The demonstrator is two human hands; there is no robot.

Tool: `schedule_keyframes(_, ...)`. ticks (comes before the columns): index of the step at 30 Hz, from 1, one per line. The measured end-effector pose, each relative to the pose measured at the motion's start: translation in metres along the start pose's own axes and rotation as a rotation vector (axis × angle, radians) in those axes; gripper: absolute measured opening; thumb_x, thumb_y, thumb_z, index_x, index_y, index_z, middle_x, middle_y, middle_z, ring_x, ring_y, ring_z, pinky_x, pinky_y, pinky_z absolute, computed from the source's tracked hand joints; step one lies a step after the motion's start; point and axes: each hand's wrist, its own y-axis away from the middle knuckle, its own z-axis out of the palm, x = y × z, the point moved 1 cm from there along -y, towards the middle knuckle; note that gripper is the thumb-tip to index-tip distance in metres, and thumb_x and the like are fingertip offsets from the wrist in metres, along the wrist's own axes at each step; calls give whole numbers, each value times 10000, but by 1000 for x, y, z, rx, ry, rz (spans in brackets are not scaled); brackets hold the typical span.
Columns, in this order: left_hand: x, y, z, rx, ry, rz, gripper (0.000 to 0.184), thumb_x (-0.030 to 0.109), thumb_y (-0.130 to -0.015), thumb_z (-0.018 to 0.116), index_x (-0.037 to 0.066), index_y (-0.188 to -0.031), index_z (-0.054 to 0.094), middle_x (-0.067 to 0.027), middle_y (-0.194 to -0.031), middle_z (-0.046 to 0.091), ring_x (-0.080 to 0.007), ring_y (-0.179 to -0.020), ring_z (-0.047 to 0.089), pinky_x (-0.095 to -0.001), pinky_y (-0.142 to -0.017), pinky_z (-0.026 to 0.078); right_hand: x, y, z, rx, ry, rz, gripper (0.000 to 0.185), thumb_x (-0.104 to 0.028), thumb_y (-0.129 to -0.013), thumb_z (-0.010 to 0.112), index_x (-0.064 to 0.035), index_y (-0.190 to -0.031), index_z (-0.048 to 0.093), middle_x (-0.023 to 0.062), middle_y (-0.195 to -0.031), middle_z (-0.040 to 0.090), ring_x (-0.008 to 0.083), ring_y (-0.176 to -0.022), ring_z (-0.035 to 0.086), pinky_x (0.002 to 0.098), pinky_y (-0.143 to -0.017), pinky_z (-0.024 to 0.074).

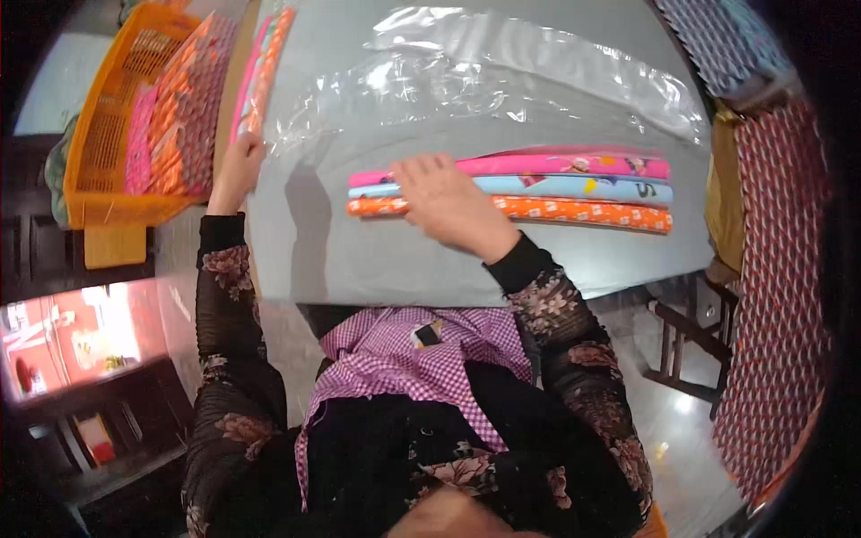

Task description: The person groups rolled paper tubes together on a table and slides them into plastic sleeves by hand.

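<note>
Three patterned rolls of what looks like wrapping paper, one pink (pixel 619 167), one light blue (pixel 574 186) and one orange (pixel 583 210), lie side by side across the grey table. Over their left part is my right hand (pixel 453 202), its fingers bent across the set and its fingertips at the pink roll's far side. At the table's left edge, my left hand (pixel 238 172) is closed at the near end of a second set of rolls (pixel 266 76) in the same colours. Flat, clear plastic sleeves (pixel 466 76) spread over the table's far part.
An orange plastic basket (pixel 79 175) full of patterned rolls stands left of the table (pixel 377 269). On the right are a stack of red-patterned rolls or sheets (pixel 780 269) and a blue-patterned pile (pixel 731 45). A dark wooden stool (pixel 686 341) is below the table's right corner.
</note>
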Motion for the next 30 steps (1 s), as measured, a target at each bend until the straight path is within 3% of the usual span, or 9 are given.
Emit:
schedule_keyframes(2, -26, 27, -11, -20, 53, -96, 204, 172, -951, 590, -20, -884, 587, -16, -742, 552, -92, -724, 505, -268, -639, 415, 1, 0, -3, -33, -1, -7, 609, -224, -763, 727, 45, -1261, 505, 150, -1104, 579, 288, -1068, 550, 398, -933, 416)
schedule_keyframes(8, -70, 100, -23, 10, -147, 8, 216, 152, -890, 590, -60, -852, 568, -213, -758, 598, -308, -711, 581, -398, -681, 466, 8, 5, 5, 2, -30, -16, 649, -237, -769, 730, 25, -1306, 476, 164, -1203, 566, 322, -1145, 522, 414, -986, 401)
schedule_keyframes(9, -79, 108, -23, 59, -195, 71, 206, 139, -884, 563, -64, -853, 580, -266, -805, 617, -416, -762, 607, -448, -699, 474, 7, 4, 4, 16, -29, -25, 649, -233, -763, 729, 20, -1304, 475, 171, -1212, 563, 325, -1155, 517, 416, -987, 401)
schedule_keyframes(12, -103, 114, -16, 66, -407, -4, 193, 118, -866, 539, -52, -898, 624, -283, -877, 644, -454, -852, 632, -478, -724, 496, 6, 1, -1, -37, -11, -18, 650, -225, -750, 725, 7, -1302, 472, 183, -1229, 557, 331, -1165, 514, 423, -987, 400)
schedule_keyframes(13, -111, 112, -13, -80, -539, -119, 193, 97, -841, 535, -23, -913, 666, -268, -928, 664, -443, -906, 643, -499, -756, 512, 7, 0, -1, -68, 13, -2, 649, -229, -753, 722, 7, -1303, 469, 183, -1230, 557, 332, -1166, 514, 424, -988, 400)
schedule_keyframes(18, -128, 129, 5, -27, -676, -148, 194, 81, -817, 542, 16, -894, 708, -214, -938, 700, -399, -924, 669, -486, -773, 529, 12, 1, 6, -23, 46, -47, 647, -245, -757, 722, 3, -1294, 460, 186, -1226, 553, 356, -1149, 512, 437, -980, 403)
schedule_keyframes(24, -141, 156, -4, -42, -750, -198, 261, 129, -836, 579, 38, -1061, 674, -175, -976, 690, -362, -878, 678, -521, -751, 496, 11, 1, 5, -60, 49, 6, 654, -247, -753, 723, -12, -1302, 456, 189, -1226, 548, 378, -1143, 509, 445, -981, 401)
schedule_keyframes(27, -147, 158, -9, 122, -871, -262, 261, 188, -846, 613, 45, -1062, 646, -180, -1029, 655, -345, -925, 654, -523, -765, 477, 11, -1, 4, -74, 57, 10, 662, -245, -755, 722, -13, -1312, 450, 189, -1230, 546, 377, -1148, 507, 446, -982, 399)
schedule_keyframes(30, -99, 146, -1, 289, -563, -129, 243, 192, -867, 627, 16, -1034, 611, -209, -1046, 623, -374, -983, 614, -494, -822, 479, 11, -2, 4, -100, 51, 14, 670, -246, -760, 720, -14, -1324, 444, 188, -1239, 544, 373, -1158, 505, 445, -986, 398)
